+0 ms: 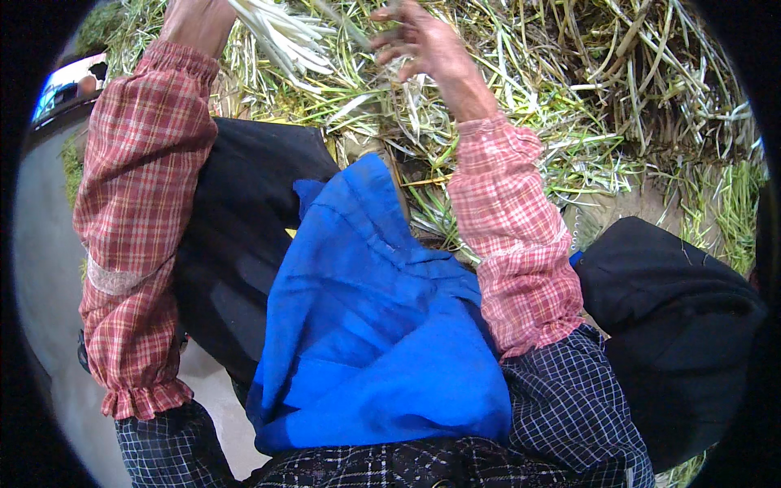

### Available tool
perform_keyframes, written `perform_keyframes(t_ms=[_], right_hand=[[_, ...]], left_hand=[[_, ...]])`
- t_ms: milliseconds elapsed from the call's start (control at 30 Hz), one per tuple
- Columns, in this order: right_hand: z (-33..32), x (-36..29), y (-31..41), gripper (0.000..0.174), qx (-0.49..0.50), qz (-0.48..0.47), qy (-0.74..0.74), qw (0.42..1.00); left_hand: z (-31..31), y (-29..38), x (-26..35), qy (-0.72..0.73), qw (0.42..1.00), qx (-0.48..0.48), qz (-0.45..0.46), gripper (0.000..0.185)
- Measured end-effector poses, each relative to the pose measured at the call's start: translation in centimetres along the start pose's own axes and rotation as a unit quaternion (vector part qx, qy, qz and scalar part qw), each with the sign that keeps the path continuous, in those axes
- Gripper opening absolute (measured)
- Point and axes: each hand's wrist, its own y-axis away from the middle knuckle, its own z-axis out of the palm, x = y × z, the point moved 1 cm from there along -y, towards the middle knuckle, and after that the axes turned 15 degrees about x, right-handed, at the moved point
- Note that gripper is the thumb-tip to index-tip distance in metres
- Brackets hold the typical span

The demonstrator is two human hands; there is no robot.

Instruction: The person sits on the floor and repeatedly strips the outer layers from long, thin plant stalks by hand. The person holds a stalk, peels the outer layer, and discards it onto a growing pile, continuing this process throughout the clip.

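Observation:
At the top left, my left hand [198,24] is cut off by the picture's edge; only its back and wrist show. A bundle of long white stalks [287,43] fans out from beside it, and the fingers are out of view. My right hand [421,46] is near the top centre, slightly blurred, its fingers spread and bent above the scattered stalks. A thin blurred strand passes close to its fingertips. Red checked sleeve covers [146,177] are on both forearms, and a blue cloth [378,341] lies over my lap.
Loose green and pale stalks and leaves [421,122] cover the ground ahead. A thick heap of rooty, brownish stalks [647,67] is at the upper right. My dark-clothed knees [659,293] are on either side of the blue cloth. Grey ground [49,201] shows at the left.

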Motion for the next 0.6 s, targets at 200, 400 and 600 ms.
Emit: perform_keyframes(t_ms=[200,400,600], right_hand=[[5.3,1.0,1.4,0.043,-0.079,-0.206,0.040,0.975],[3.7,1.3,1.3,0.049,-0.088,-0.154,0.035,0.984],[2.9,2.6,0.0,0.065,0.052,-0.293,0.180,0.938]], left_hand=[[-1.5,-1.1,-0.5,-0.014,0.996,-0.089,-0.014,0.035],[-0.9,-2.4,0.6,-0.011,0.995,-0.066,-0.076,0.032],[-0.6,-2.5,0.2,0.012,0.990,-0.092,-0.108,0.033]])
